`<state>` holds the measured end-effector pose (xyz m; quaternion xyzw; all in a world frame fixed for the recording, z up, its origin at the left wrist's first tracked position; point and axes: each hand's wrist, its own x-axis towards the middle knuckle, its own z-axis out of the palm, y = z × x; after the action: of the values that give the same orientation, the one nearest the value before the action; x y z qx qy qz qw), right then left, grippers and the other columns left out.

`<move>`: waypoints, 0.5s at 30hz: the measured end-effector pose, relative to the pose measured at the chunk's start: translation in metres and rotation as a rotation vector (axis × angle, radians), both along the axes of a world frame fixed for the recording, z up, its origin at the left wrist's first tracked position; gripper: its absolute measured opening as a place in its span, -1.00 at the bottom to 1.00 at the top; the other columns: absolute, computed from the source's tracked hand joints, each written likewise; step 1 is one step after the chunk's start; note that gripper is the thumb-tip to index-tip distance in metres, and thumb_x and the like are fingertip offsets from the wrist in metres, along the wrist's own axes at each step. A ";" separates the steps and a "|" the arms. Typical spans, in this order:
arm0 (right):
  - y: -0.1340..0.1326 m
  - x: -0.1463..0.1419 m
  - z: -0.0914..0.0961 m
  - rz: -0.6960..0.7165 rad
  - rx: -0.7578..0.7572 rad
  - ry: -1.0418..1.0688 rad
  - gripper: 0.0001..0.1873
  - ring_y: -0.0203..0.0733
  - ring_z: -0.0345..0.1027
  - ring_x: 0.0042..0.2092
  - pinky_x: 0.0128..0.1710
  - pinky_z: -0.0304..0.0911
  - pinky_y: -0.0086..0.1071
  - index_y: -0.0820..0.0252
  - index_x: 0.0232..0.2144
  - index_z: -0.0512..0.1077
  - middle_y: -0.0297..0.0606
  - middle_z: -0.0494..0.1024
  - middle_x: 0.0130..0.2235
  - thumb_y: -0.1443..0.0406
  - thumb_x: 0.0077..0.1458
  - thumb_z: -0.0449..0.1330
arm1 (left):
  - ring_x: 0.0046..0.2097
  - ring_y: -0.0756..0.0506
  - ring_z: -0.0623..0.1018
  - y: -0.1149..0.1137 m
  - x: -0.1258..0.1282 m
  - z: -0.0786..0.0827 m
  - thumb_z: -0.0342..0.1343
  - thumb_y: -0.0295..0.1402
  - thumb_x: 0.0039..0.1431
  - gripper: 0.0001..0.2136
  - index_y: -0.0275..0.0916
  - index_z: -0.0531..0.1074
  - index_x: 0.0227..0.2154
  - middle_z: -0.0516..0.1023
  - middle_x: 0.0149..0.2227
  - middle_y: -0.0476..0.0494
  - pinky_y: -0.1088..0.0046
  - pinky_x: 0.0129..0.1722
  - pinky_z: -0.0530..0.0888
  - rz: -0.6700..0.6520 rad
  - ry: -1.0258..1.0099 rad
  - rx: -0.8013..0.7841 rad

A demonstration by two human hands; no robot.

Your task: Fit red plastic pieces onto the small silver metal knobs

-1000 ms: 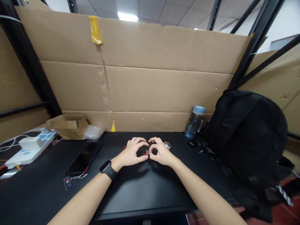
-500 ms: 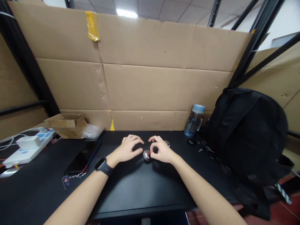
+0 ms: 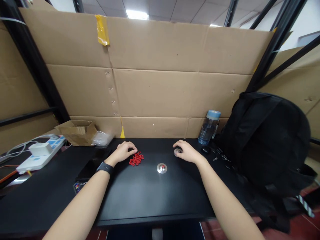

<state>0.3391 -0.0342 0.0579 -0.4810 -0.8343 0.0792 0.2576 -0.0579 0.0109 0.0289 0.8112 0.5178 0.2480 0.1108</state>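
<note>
The red pieces [image 3: 136,159] are too small to identify individually.

Both hands [image 3: 123,150] [image 3: 186,152] apart, fingers curled

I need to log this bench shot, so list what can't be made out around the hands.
- Head view: what the red pieces are; too small, partly under the left hand.
- Head view: the small metal disc; the right hand covers its far side, so the grip is unclear.
- Head view: the red spot on the round metal piece; too small.
- Head view: the phone; dark on the black table, left wrist across one end.
</note>
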 end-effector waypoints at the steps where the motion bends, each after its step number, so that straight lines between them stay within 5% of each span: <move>1: 0.003 0.006 -0.002 -0.023 -0.033 -0.038 -0.61 -0.02 0.40 0.00 0.08 0.26 -0.17 0.17 -0.10 0.54 -0.11 0.51 -0.05 0.40 -0.05 0.33 | 0.00 -0.19 0.53 0.000 0.004 -0.001 0.17 -0.07 0.20 -0.77 -0.05 0.63 -0.33 0.63 -0.12 -0.09 0.28 0.08 0.35 -0.021 0.023 -0.001; 5: 0.008 0.019 -0.009 -0.038 -0.146 -0.111 -0.55 -0.06 0.44 -0.10 -0.02 0.30 -0.26 0.19 -0.08 0.53 -0.13 0.53 -0.10 0.40 -0.11 0.35 | 0.00 -0.23 0.53 0.001 0.017 -0.006 0.17 -0.10 0.17 -0.78 -0.08 0.63 -0.36 0.64 -0.12 -0.11 0.25 0.03 0.37 0.001 0.074 -0.022; 15: 0.011 0.019 -0.012 0.002 -0.153 -0.034 -0.58 -0.15 0.47 -0.19 -0.14 0.31 -0.35 0.17 -0.09 0.54 -0.21 0.60 -0.15 0.40 -0.08 0.33 | 0.02 -0.30 0.52 -0.006 0.032 -0.005 0.21 -0.17 0.05 -0.86 -0.04 0.62 -0.46 0.64 -0.14 -0.09 0.14 0.00 0.39 0.131 0.117 -0.074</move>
<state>0.3577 -0.0230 0.0461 -0.4995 -0.8306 0.1348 0.2060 -0.0261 0.0045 0.0237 0.7840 0.5843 0.1875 0.0939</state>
